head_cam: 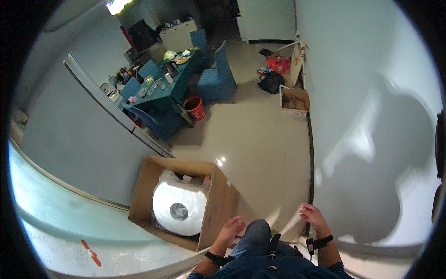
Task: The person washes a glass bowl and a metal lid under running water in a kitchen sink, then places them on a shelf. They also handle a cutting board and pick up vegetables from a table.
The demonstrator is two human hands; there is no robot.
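Note:
My left hand [232, 229] is beside the right side of a large open cardboard box [223, 198]. Its fingers are loosely bent, and nothing shows in it. Inside the box stands a big white roll [162, 205] with a round hole at its centre, with clear plastic wrap [169, 175] behind it. My right hand [312, 217] hangs near the base of the right wall, fingers curled inward; whether it pinches something small is unclear. Both wrists wear black straps. Between the hands, my bent knee [258, 228] shows above the floor.
A grey partition [87, 139] borders the box on the left; a pale wall [341, 104] runs along the right. Ahead on the tiled floor [251, 139] are a red bucket [195, 108], a covered dining table [170, 91], blue chairs [216, 80], a black bag [271, 82] and an open carton [295, 99].

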